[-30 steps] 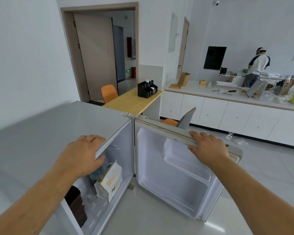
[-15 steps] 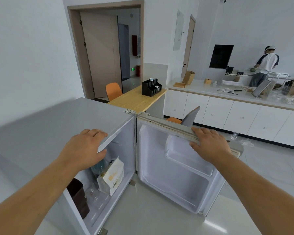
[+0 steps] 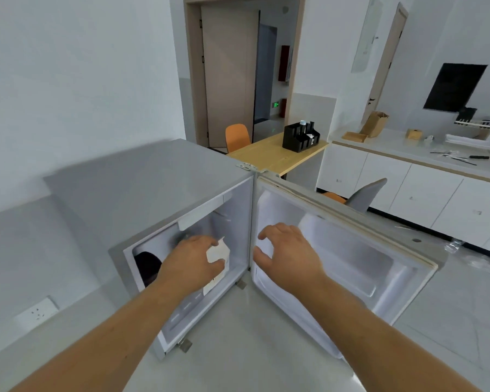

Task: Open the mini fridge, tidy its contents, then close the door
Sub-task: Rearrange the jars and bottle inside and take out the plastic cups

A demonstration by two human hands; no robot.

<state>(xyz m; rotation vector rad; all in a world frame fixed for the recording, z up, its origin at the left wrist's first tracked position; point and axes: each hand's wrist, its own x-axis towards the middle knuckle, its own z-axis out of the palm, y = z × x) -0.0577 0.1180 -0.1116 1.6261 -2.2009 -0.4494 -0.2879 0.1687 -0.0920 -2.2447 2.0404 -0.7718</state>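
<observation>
The grey mini fridge [image 3: 142, 188] stands on the floor with its door [image 3: 359, 267] swung wide open to the right. My left hand [image 3: 193, 261] reaches into the fridge opening and its fingers touch or grip the top of a white paper bag [image 3: 218, 254]; the view is blurred. A dark container [image 3: 146, 267] sits at the left inside the fridge, partly hidden by the frame. My right hand [image 3: 286, 250] hovers in front of the door's inner side near the hinge, fingers spread, holding nothing.
A wooden table [image 3: 277, 154] with a black organiser [image 3: 300, 135] stands behind the fridge, with an orange chair [image 3: 236, 135] and a grey chair [image 3: 365, 193]. White cabinets [image 3: 408, 188] run along the right. A wall socket [image 3: 37, 312] is low on the left.
Both hands left the fridge top and the door's upper edge. My left hand went down into the fridge onto the white bag; my right hand moved left, in front of the door's inside.
</observation>
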